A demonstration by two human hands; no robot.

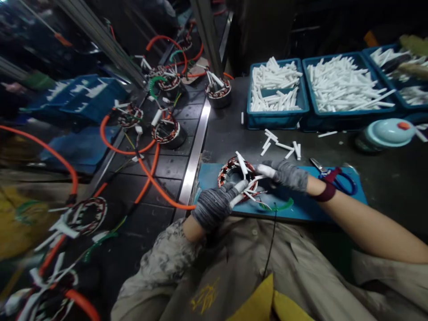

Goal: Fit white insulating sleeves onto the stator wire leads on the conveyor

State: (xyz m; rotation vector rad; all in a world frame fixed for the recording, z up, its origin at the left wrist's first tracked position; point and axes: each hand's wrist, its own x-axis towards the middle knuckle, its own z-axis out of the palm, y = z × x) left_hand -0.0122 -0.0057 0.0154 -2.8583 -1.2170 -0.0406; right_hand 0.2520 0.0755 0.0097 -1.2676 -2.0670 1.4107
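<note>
On a blue mat (pixel 301 207) sits a motor stator (pixel 222 176), a ring with copper-red windings, white lacing and white sleeved leads. My left hand (pixel 216 205), in a grey glove with white fingertips, lies at the stator's near side, its fingers closed at the white-sleeved leads. From the right, my right hand (pixel 284 174), gloved the same way, pinches a white insulating sleeve (pixel 256 178) over the ring's right edge. Several thin wires and a green strip (pixel 284 205) trail from the stator's near right side.
Blue bins (pixel 279 119) of white sleeves stand at the back right, with loose sleeves (pixel 284 146) before them. Blue-handled scissors (pixel 347 183) lie on the mat's right end beside a light-blue lidded container (pixel 384 133). Leftward, a conveyor (pixel 167 162) carries more stators (pixel 169 131) and orange tubes (pixel 147 171).
</note>
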